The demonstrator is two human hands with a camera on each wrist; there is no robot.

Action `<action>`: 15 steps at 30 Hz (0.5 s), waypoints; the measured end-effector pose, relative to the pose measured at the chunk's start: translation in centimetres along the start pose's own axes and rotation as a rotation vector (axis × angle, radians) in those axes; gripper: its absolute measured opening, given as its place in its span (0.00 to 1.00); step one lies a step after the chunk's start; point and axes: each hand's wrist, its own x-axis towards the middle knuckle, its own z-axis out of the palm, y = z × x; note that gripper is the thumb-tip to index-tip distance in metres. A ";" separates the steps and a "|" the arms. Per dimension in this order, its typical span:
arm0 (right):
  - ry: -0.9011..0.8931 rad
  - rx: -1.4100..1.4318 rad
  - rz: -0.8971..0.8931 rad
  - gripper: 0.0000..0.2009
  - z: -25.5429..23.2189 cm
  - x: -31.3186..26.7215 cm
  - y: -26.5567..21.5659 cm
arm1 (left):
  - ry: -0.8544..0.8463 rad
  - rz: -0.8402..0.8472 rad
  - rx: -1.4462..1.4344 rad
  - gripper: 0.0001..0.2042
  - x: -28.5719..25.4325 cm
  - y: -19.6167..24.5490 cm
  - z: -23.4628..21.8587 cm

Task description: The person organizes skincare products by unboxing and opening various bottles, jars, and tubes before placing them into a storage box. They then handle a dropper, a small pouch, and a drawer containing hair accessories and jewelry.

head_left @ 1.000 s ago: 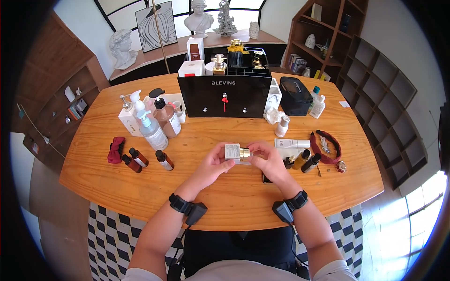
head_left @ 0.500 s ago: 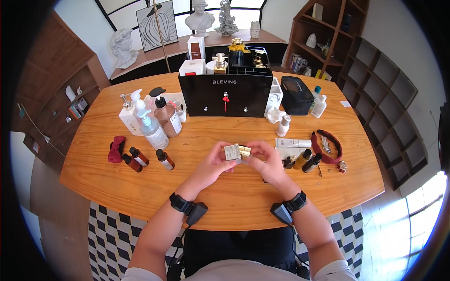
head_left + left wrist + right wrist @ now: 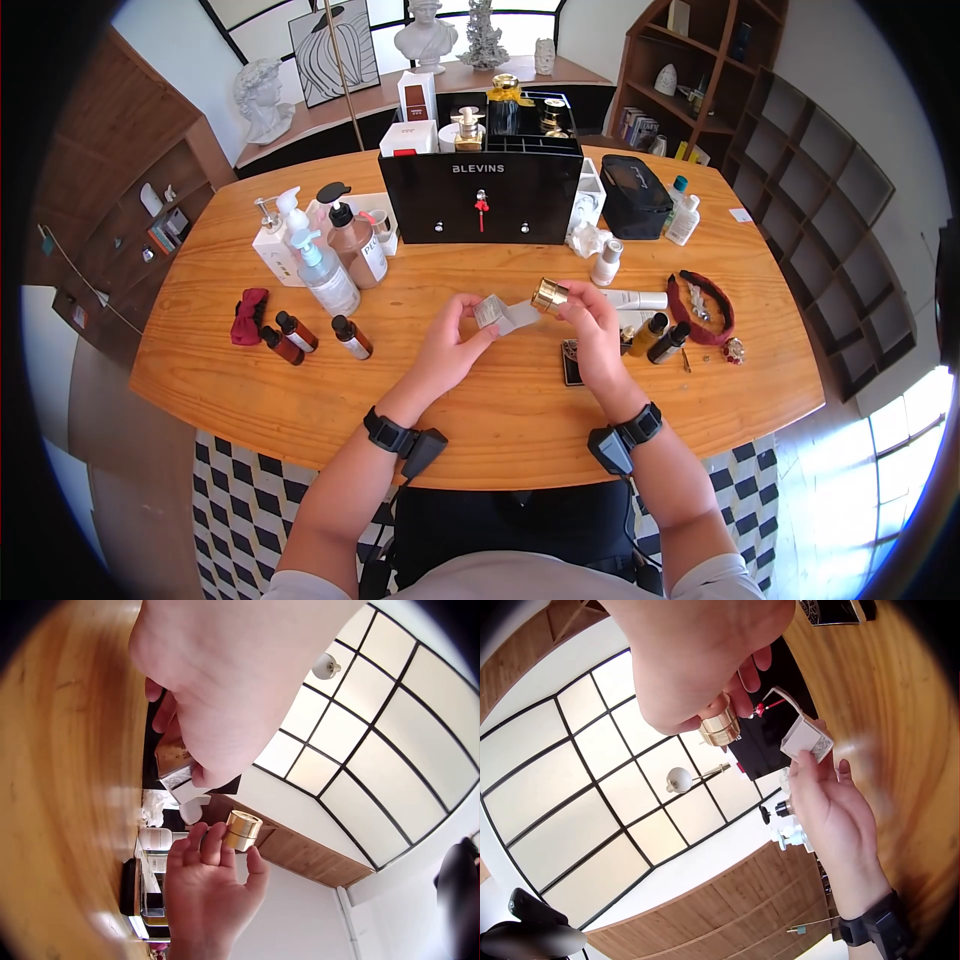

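Brightly lit; gold cylinder (image 3: 548, 296) gleaming; glare, head view's far right; fisheye-dark edges; fine detail perhaps soft.

A mirror-bright, metallic gold finish is shown by the small cylinder (image 3: 549, 296); pale, paper-like card is seen in the little box (image 3: 507, 315). Smooth, glossy wood is displayed by the table (image 3: 480, 430). Toward its far edge, shiny black panels are borne by the organizer (image 3: 480, 207); near its left edge, soft-looking cloth is seen in the bow (image 3: 249, 318).

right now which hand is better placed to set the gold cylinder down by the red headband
Likely the right hand: it holds the gold cylinder and is nearer the red headband, while the left hand grips the small box.
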 end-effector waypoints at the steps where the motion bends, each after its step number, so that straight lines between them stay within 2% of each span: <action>1: -0.005 0.000 -0.002 0.15 0.0 0.0 0.1 | -0.008 -0.024 -0.016 0.18 0.0 -0.2 0.0; 3: -0.014 -0.014 0.010 0.16 -0.2 0.0 0.3 | -0.024 -0.072 -0.049 0.18 0.0 -0.7 0.1; 6: -0.035 -0.022 0.017 0.16 -0.1 -0.1 0.1 | 0.013 0.047 0.431 0.20 -0.3 0.7 0.0; 9: -0.050 -0.049 0.031 0.16 -0.2 -0.1 0.4 | 0.115 0.175 0.627 0.22 -0.6 -0.9 0.2; 15: -0.096 -0.038 0.055 0.14 -0.1 -0.3 0.3 | 0.077 0.068 0.727 0.23 -0.7 0.0 -0.4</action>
